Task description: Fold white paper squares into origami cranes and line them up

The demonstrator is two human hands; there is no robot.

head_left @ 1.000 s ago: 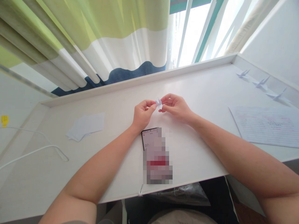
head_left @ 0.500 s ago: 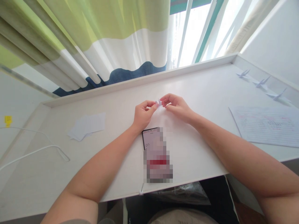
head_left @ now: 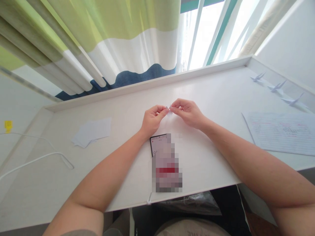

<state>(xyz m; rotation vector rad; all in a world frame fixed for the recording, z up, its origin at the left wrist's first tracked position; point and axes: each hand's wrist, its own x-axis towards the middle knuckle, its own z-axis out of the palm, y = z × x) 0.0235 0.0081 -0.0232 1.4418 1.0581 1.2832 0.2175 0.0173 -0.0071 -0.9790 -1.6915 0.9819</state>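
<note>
Both of my hands meet over the middle of the white desk [head_left: 123,183]. My left hand [head_left: 152,119] and my right hand [head_left: 187,112] each pinch a small folded piece of white paper [head_left: 169,108] between thumb and fingertips. Only a sliver of the paper shows between the fingers; most of it is hidden. A phone [head_left: 165,160] lies flat on the desk just below my hands, its screen lit.
A small stack of white paper squares [head_left: 92,131] lies at the left. A white cable [head_left: 36,159] runs across the left end. A lined sheet [head_left: 283,132] lies at the right, with three folded paper cranes [head_left: 277,86] behind it. Curtains hang beyond the desk's raised back edge.
The folded paper has been pressed smaller between my fingertips, so less of it shows. My hands have stayed in nearly the same place.
</note>
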